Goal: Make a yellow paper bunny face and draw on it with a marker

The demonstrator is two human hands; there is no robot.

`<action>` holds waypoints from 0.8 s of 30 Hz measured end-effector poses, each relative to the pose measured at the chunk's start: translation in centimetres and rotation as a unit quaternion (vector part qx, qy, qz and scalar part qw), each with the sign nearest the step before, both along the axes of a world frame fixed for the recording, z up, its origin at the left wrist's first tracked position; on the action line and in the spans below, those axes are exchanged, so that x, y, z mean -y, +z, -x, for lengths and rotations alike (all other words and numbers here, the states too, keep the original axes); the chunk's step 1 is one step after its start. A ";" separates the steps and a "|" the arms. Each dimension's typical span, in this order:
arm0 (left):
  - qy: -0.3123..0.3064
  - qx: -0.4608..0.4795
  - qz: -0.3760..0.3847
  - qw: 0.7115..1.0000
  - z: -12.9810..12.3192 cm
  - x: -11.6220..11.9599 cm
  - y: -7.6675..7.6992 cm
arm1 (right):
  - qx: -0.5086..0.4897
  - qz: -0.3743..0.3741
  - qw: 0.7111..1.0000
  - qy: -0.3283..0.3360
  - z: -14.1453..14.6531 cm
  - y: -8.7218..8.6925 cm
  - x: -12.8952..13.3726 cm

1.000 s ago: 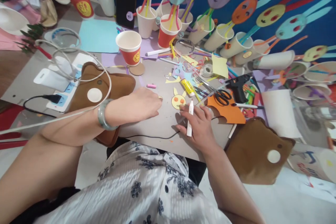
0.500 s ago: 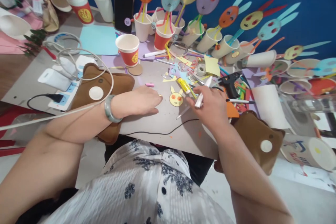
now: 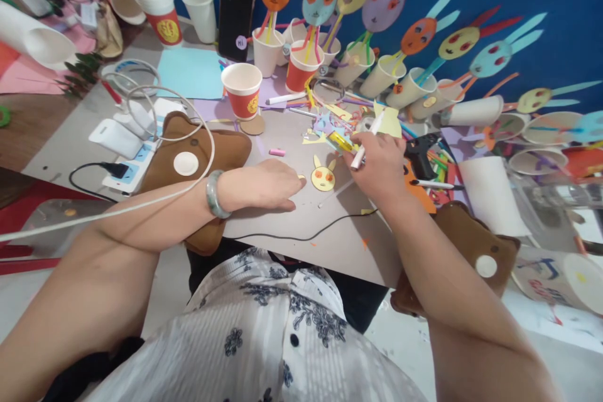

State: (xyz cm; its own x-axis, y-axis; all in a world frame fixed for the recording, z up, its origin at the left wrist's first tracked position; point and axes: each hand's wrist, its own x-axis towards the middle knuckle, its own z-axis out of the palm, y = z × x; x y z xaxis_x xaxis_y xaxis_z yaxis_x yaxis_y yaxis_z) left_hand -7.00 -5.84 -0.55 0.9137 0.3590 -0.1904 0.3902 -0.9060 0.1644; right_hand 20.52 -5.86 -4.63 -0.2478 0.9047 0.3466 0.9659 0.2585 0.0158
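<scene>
My left hand point(image 3: 264, 186) lies low on the table, fingers stretched out and thumb slightly apart. Its fingertips touch a small pale yellow piece point(image 3: 301, 178), mostly hidden. Just right of it lies a yellow paper rabbit face point(image 3: 323, 177) with orange eyes. My right hand point(image 3: 380, 163) is closed around a white marker point(image 3: 372, 134), which slants up from the fingers. Its fingertips reach the yellow tube point(image 3: 339, 141); whether they grip it, I cannot tell. A pink cap point(image 3: 277, 152) lies above my left hand.
Paper scraps, tape and a black glue gun point(image 3: 421, 156) lie beyond my right hand. A red paper cup point(image 3: 242, 91) stands at centre, before a row of rabbit figures in cups point(image 3: 353, 63). Brown pouches point(image 3: 198, 157) lie under my left forearm and at right. A black cord point(image 3: 301, 238) crosses the front.
My right hand has moved slightly away from me, up to the yellow tube, still with the marker. My left hand stays on the table. The whole view has shifted a little.
</scene>
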 end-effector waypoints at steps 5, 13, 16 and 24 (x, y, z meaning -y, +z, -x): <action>-0.008 0.017 -0.003 1.000 0.0 0.2 -0.2 | -0.001 0.042 0.994 0.101 0.5 0.2 4.9; -0.016 0.024 0.020 0.999 -0.3 0.4 -0.6 | 0.017 0.080 0.988 0.128 -3.1 -0.4 8.0; -0.016 0.017 0.023 0.999 -0.6 0.6 -0.5 | 0.023 0.087 0.987 0.135 -3.8 0.0 8.3; -0.027 0.005 0.027 0.999 -0.7 0.5 0.0 | -0.027 0.071 0.978 0.196 -0.4 1.4 8.5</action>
State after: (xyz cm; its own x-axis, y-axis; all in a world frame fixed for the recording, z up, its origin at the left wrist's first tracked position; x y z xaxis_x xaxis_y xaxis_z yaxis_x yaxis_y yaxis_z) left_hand -6.27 -6.38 -0.56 0.9335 0.2983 -0.1991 0.3389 -0.9153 0.2176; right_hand 20.94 -14.36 -3.28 -0.5704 0.7837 0.2460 0.7905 0.6051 -0.0948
